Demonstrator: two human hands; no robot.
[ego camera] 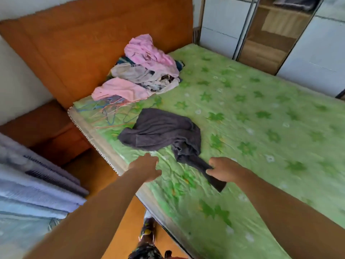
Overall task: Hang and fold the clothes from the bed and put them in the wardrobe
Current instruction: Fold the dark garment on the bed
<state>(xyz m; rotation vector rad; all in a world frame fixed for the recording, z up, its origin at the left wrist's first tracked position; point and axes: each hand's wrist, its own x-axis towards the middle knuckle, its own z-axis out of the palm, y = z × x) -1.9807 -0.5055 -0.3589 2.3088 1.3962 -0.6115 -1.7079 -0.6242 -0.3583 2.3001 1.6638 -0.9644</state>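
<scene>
Two Hands at the Near Bed Edge, One Garment Engaged

Two bare forearms extend from my viewpoint over the near edge of the bed (261,118), which carries a green sheet with a flower print.

Right hand (223,170): the grip is clenched on a trailing end of the dark grey garment (160,129). The fabric passes under the fingers and its loose tip lies on the sheet just below the hand. The rest of the garment lies crumpled and partly spread on the bed, beyond both hands and between them and the pile.

Left hand (147,168): the grip is released, fingers loosely curled and holding nothing. It hovers over the sheet near the mattress edge, just short of the garment's nearest hem. I cannot tell whether the fingertips touch the fabric.

Remaining items: I see a pile of clothes (143,71), mostly pink and beige pieces with darker ones beneath, heaped at the head of the bed against the orange headboard (97,40). A tangle of thin wire hangers (110,111), blue and orange, lies on the sheet just in front of the pile, beside the dark garment.

Wardrobe (270,34): it stands past the far side of the bed. One section is open and shows wooden shelves between pale sliding panels.
</scene>
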